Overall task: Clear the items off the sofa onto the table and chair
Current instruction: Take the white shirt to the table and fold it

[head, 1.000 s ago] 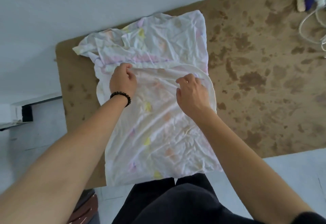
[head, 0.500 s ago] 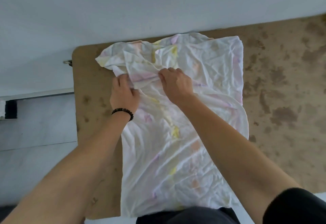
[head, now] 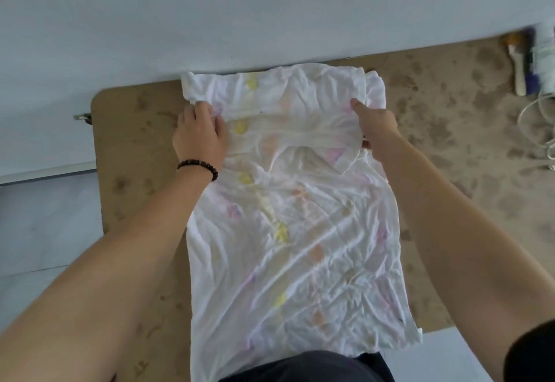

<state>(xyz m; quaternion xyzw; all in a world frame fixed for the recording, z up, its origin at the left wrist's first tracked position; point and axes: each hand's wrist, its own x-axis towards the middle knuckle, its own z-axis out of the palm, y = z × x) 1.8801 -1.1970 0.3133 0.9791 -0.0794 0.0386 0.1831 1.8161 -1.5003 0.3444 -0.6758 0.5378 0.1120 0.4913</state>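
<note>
we have the shirt (head: 288,216) spread on the bench (head: 135,147), folding its top. left hand (head: 199,136) presses flat, grip released; right hand (head: 375,129) pinches the shoulder edge. next we likely fold it down evenly.

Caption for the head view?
Both hands, left hand and right hand, spread a white cloth on the brown table.

Both my arms reach forward, bare. My left hand (head: 199,135) lies palm-down, fingers curled at the tips — a bead bracelet (head: 198,165) on that wrist. My right hand (head: 374,124) is closed, thumb pointing ahead.
</note>
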